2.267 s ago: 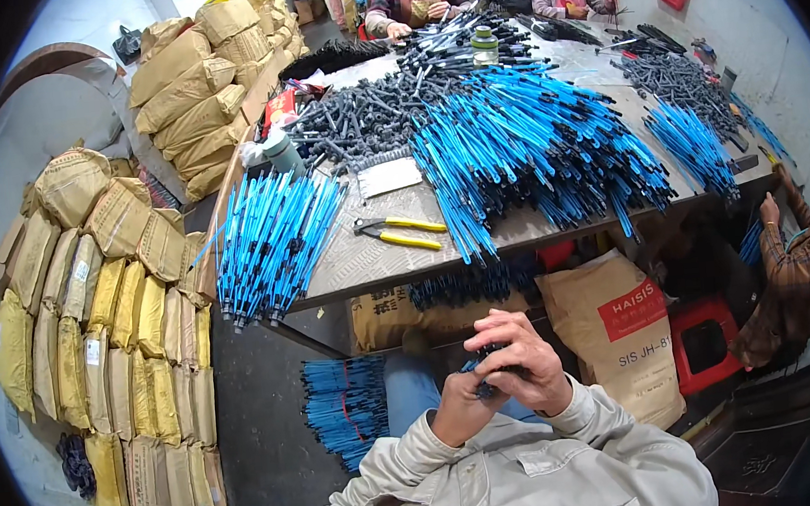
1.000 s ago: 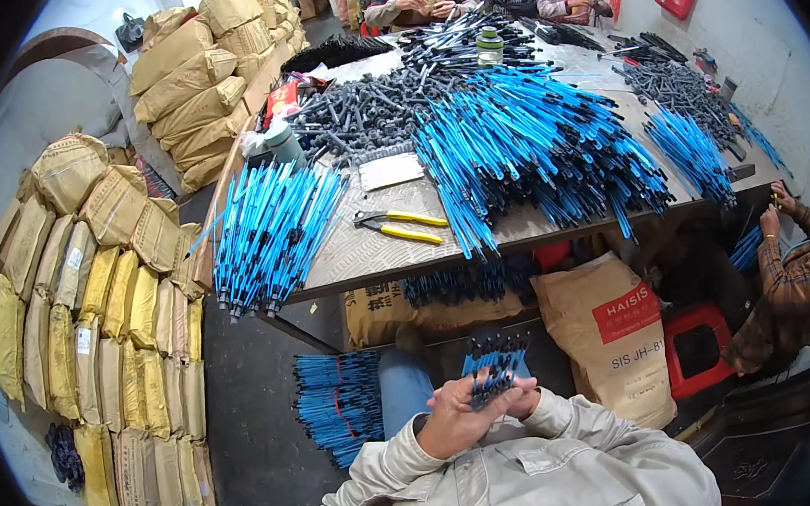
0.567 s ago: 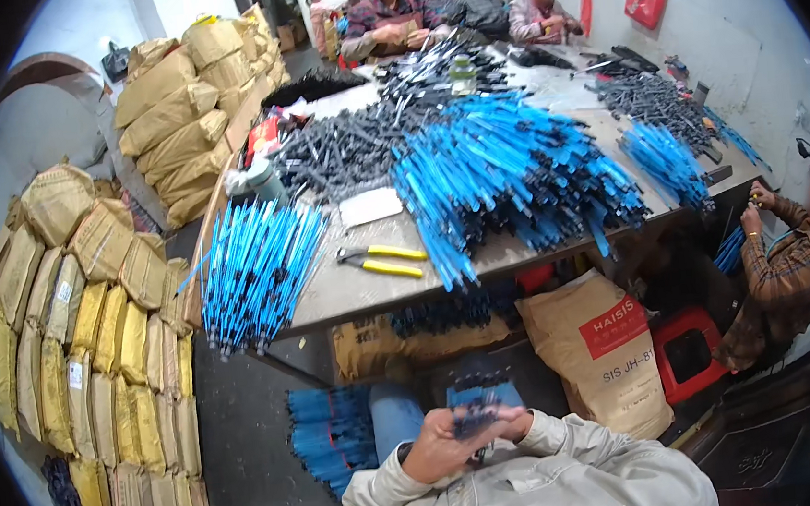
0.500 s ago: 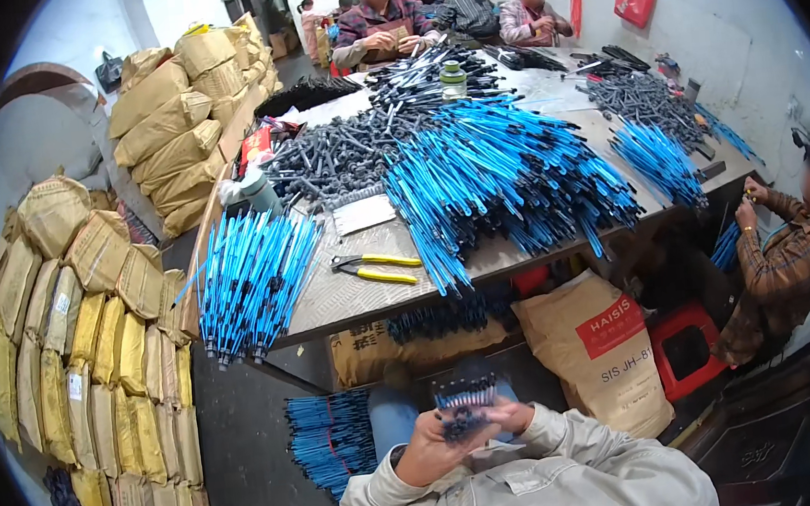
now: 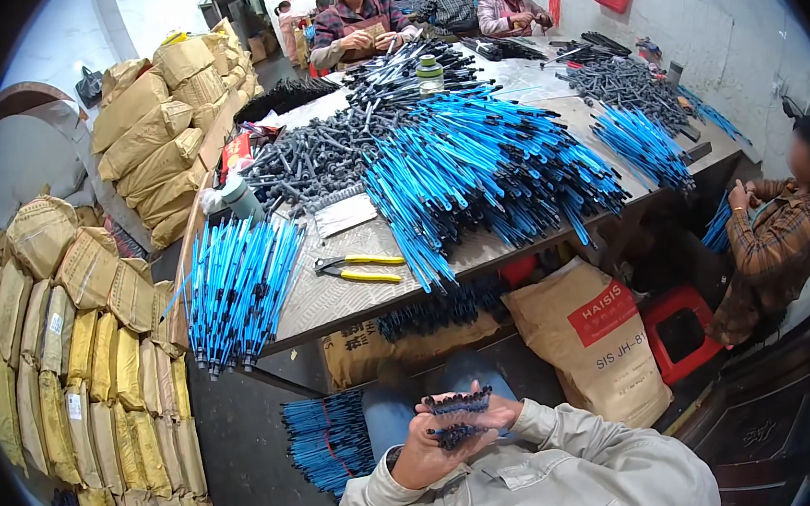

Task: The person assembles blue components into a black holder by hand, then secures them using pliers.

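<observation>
Over my lap, a small bundle of thin rods with dark ends [image 5: 460, 420] is held between my hands. Its ends form two dark rows facing up, with a paler band between. My left hand [image 5: 423, 456] wraps round the bundle's left side, thumb near the upper row. Against its right side presses my right hand [image 5: 503, 411], its fingers partly hidden behind the rods. On the table ahead lie a large heap of blue rods with black ends [image 5: 484, 169] and a smaller blue pile [image 5: 245, 291]. Yellow-handled pliers [image 5: 363, 267] rest near the table's front edge.
A metal-topped table [image 5: 304, 312] carries grey plastic parts [image 5: 320, 159] and bottles. Below are a tied blue bundle [image 5: 328, 440], a paper sack [image 5: 586, 343] and a red stool [image 5: 679, 333]. Stacked sacks [image 5: 111, 356] line the left. Co-workers sit behind the table; another person [image 5: 775, 240] is at right.
The bundle has turned in my hands, so its two rows of ends now stand apart more plainly. My right hand has opened flatter against it. The view has shifted slightly.
</observation>
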Tool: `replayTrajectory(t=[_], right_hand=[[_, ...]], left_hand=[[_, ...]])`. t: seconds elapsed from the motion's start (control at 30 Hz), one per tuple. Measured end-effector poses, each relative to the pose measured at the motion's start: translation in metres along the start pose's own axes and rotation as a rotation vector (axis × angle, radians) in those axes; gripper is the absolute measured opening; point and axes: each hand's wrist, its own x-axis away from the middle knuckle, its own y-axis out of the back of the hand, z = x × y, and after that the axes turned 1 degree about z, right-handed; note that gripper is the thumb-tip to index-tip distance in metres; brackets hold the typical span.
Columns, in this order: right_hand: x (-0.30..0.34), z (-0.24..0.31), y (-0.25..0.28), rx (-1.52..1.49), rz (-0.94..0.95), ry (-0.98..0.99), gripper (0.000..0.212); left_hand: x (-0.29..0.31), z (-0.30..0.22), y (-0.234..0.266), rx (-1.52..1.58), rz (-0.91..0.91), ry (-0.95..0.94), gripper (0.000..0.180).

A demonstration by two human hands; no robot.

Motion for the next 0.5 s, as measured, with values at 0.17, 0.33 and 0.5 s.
replayTrajectory(t=[0.17, 0.33, 0.5], right_hand=[[0.017, 0.002, -0.011, 0.08, 0.019, -0.181, 0.085], [0.025, -0.026, 0.006, 0.633, 0.032, -0.099, 0.077], [0.026, -0.038, 0.01, 0.505, 0.06, 0.011, 0.069]], left_hand=[[0.002, -0.001, 0.002, -0.075, 0.026, -0.047, 0.019], [-0.002, -0.019, -0.003, -0.057, -0.016, 0.065, 0.017], [0.0, -0.015, -0.003, 0.117, -0.109, 0.079, 0.015]])
